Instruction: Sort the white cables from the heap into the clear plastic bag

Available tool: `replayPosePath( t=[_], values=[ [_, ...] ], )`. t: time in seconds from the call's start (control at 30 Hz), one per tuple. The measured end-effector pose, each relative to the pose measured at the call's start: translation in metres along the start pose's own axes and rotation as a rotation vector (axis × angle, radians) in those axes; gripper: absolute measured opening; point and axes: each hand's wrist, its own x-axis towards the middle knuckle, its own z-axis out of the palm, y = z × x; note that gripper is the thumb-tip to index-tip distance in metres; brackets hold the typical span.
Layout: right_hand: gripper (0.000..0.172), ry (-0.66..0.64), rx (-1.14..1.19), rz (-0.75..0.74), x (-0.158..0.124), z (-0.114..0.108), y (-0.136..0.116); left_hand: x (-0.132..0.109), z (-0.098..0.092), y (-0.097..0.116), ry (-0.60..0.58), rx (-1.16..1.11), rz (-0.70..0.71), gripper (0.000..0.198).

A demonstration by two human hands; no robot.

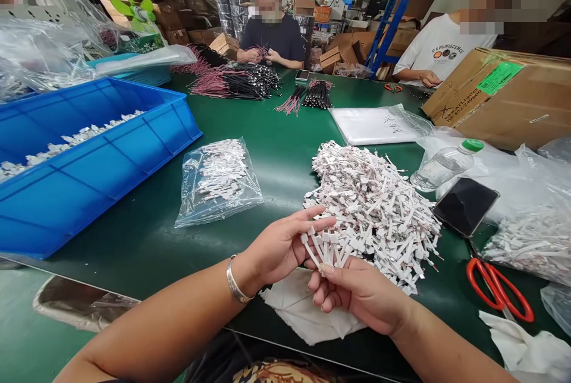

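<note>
My left hand (pixel 281 246), with a silver bangle (pixel 235 279) on its wrist, and my right hand (pixel 357 294) meet above the table's front edge. Together they pinch a small bunch of white flat-cable pieces (pixel 328 249) with short stubby ends. Just beyond my hands lies a large loose heap of the same white pieces (pixel 370 210) on the green table mat (pixel 267 157). A crumpled white cloth (pixel 303 305) lies beneath my hands.
A blue plastic tray (pixel 89 157) holding white pieces stands left, a filled clear bag (pixel 218 184) beside it. Red-handled scissors (pixel 497 291), a black phone (pixel 466 206), a water bottle (pixel 444 164) and a cardboard box (pixel 502 97) sit right. Co-workers sit beyond, among wire bundles (pixel 236 82).
</note>
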Motion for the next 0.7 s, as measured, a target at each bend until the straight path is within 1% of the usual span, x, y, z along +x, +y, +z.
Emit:
replayPosePath(
  t=[0.17,0.3,0.47,0.57,0.7],
  values=[
    [0.029,0.009,-0.011,0.005,0.0006,0.0003,-0.0029,0.0025,-0.0038,-0.0024,0.028,-0.019,0.012,0.05],
    [0.033,0.05,-0.018,-0.008,0.0015,-0.0003,-0.0027,0.0041,-0.0066,-0.0046,0.042,-0.08,0.023,0.05],
    [0.036,0.065,-0.02,-0.008,0.0017,0.001,-0.0022,0.0052,-0.0068,-0.0037,0.054,-0.109,0.011,0.057],
    [0.035,0.075,-0.015,-0.011,0.0015,0.0017,-0.003,0.0058,-0.0066,-0.0038,0.088,-0.098,0.015,0.06],
    [0.031,0.099,-0.004,-0.033,0.0018,0.0011,-0.0034,0.0068,-0.007,-0.0047,0.111,-0.092,0.036,0.059]
  ],
)
